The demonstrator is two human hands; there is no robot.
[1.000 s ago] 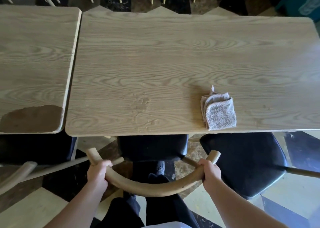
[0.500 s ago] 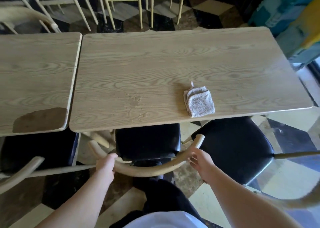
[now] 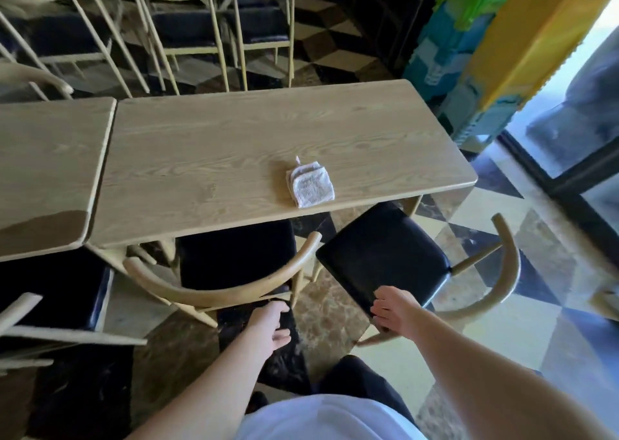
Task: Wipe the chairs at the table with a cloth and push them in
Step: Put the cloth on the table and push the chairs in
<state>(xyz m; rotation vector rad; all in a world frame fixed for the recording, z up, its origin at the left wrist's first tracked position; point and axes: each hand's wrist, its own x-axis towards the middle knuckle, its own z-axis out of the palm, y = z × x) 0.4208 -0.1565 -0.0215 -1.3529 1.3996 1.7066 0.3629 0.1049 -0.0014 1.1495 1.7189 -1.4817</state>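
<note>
A folded grey cloth (image 3: 311,183) lies on the wooden table (image 3: 234,158) near its front edge. The middle chair (image 3: 221,292), with a curved wooden back and black seat, is tucked under the table. My left hand (image 3: 271,325) hovers just behind its back rail, fingers apart, holding nothing. A second chair (image 3: 385,255) stands angled out from the table at the right, its curved back (image 3: 502,272) facing right. My right hand (image 3: 395,309) rests on the near corner of its black seat, fingers spread over the edge.
Another wooden table (image 3: 47,171) butts against the left side, with a black-seated chair (image 3: 50,292) below it. Several pale chairs (image 3: 187,37) stand behind the tables. A colourful column (image 3: 485,54) and a glass door (image 3: 586,121) are at the right. The floor is chequered tile.
Both hands let go of the middle chair's back rail after it slid under the table. My right hand moved right onto the angled chair's seat. The view pulled back and turned right.
</note>
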